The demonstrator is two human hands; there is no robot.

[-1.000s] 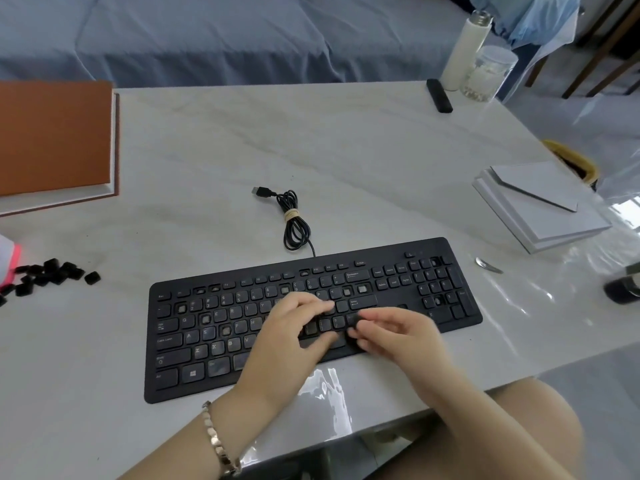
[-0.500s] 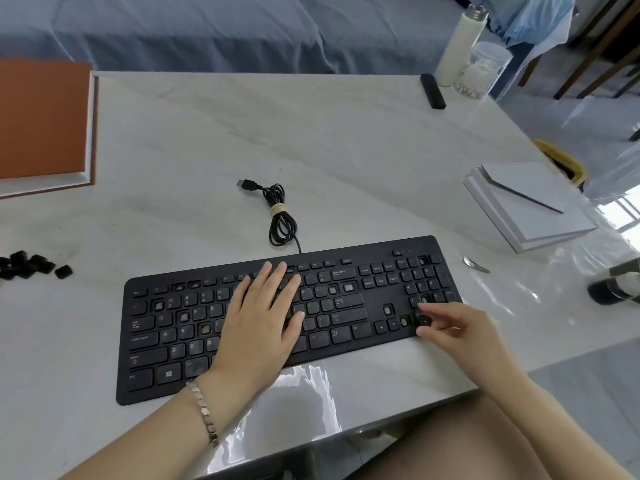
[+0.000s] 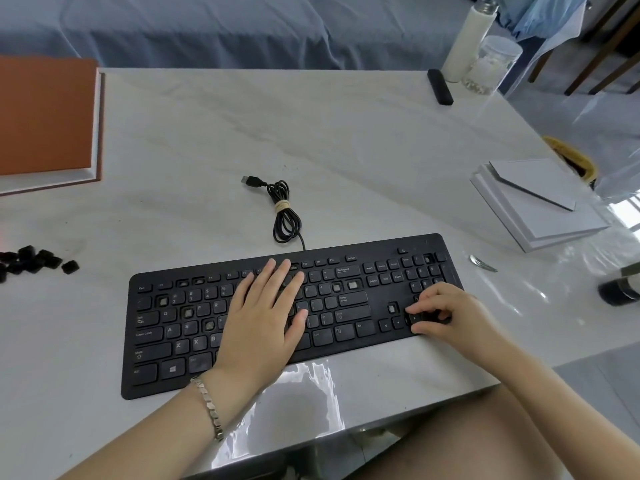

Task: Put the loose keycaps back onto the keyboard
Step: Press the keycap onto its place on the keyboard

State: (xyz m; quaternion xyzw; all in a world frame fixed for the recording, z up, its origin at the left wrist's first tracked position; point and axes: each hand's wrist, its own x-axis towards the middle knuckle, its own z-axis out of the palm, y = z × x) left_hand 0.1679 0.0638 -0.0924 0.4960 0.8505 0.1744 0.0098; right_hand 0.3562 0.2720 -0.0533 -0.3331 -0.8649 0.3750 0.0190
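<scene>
The black keyboard lies near the table's front edge, with several bare key sockets such as one at the left and one above the arrow keys. My left hand rests flat on the middle keys with its fingers straight. My right hand is over the keyboard's lower right, beside the arrow keys. Its curled fingers and thumb pinch a small black keycap against the board. A pile of loose black keycaps lies on the table at the far left.
The keyboard's bundled USB cable lies behind it. An orange book is at the back left and a white box stack at the right. A small metal tool, a black remote, a bottle and a jar are also there.
My right hand moved from the middle keys to the keyboard's lower right. My left hand uncurled and now lies flat on the middle keys.
</scene>
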